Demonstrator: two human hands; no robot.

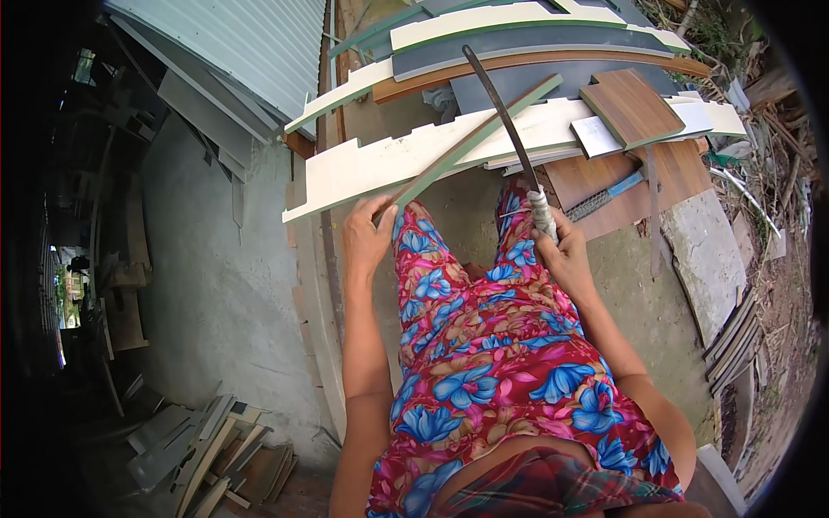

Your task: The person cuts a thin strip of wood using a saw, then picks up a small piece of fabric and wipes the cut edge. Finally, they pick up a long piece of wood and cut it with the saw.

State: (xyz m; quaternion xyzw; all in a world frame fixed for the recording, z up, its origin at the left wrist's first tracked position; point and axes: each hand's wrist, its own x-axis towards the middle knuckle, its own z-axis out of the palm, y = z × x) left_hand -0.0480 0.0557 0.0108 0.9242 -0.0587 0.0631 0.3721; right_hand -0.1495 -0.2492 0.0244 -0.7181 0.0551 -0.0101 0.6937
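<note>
My left hand (367, 231) is closed around the near end of a long narrow board strip (466, 148) with a green edge. The strip slants away to the upper right, over a white notched board (371, 173). In my right hand (566, 252) is a long, narrow, dark blade (505, 116) whose handle (541, 214) is wrapped in pale material. The blade points up and away, crossing in front of the strip; whether the two touch I cannot tell. Below my hands is flowered red and blue clothing (484, 345) over my lap.
A wood-grain panel piece (631, 105) lies on the boards ahead. To the right, a blue-handled tool (626, 184) rests on a brown panel (570, 183). A concrete wall (233, 302) runs along the left, with scrap boards (207, 453) piled at lower left. Debris lines the right.
</note>
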